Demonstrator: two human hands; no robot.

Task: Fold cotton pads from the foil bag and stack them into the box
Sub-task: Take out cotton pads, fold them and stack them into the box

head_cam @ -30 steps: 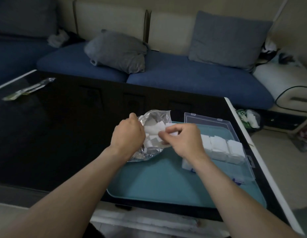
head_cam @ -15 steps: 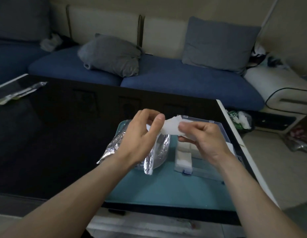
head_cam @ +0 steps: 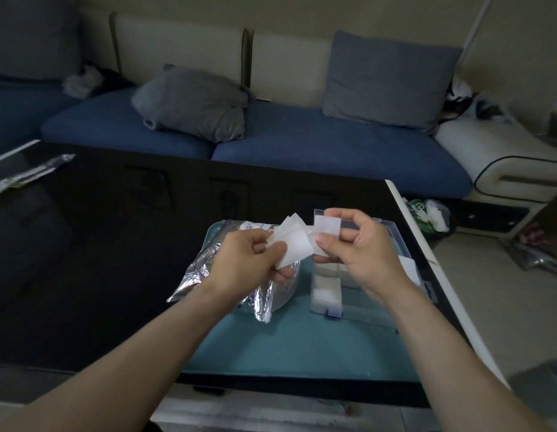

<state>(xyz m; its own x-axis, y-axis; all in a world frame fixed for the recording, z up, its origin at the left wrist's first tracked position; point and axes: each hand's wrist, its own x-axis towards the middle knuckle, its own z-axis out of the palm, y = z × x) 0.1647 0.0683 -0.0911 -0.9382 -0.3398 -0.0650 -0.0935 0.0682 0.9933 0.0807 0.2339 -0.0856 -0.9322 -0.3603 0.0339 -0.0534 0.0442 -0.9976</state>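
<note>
We see a teal tray (head_cam: 302, 347) nearest on the dark desk (head_cam: 84, 260). Above it the left hand (head_cam: 246, 263) has its grip pinched on a small fan of white pads (head_cam: 294, 244), thumb on top. The right hand (head_cam: 361, 247) pinches one pad (head_cam: 326, 226) upright, just beside the fan. Below them the foil bag (head_cam: 205, 269) lies crumpled on the tray's left, and the clear box (head_cam: 392, 235) on its right holds stacked pads (head_cam: 325, 291). Beyond the desk stands a blue sofa (head_cam: 302, 145) with grey cushions (head_cam: 193, 101).
</note>
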